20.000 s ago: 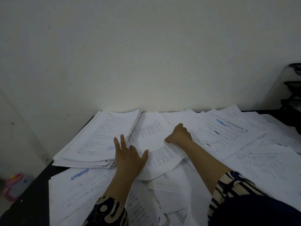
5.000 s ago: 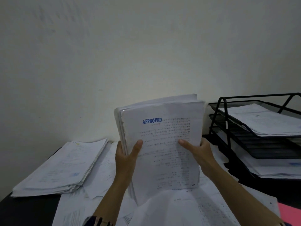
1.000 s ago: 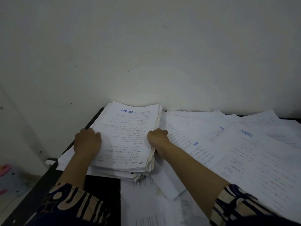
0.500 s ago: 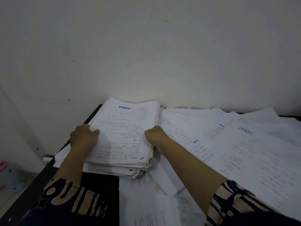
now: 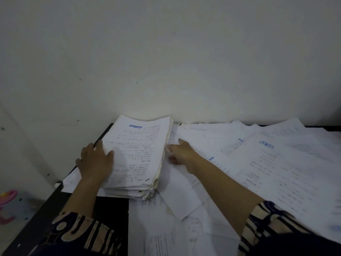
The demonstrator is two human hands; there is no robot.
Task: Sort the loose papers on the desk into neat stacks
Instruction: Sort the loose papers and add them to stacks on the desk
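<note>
A thick stack of white papers (image 5: 140, 154) lies at the desk's far left corner against the wall, its top sheet stamped APPROVED in blue. My left hand (image 5: 95, 161) rests flat on the stack's left side with its fingers spread. My right hand (image 5: 181, 151) lies just right of the stack on the loose sheets, fingers reaching toward the stack's right edge; whether they touch it I cannot tell. Loose printed papers (image 5: 276, 172) cover the desk to the right, one headed in blue letters and turned upside down.
The black desk (image 5: 110, 207) shows bare in front of the stack, and its left edge runs close to my left arm. More loose sheets (image 5: 166, 228) lie near me. A white wall stands right behind the desk. Something pink (image 5: 7, 200) sits on the floor at left.
My left hand has uncurled and now lies flat on the stack. My right hand has let go of the stack's right edge and opened onto the loose sheets beside it.
</note>
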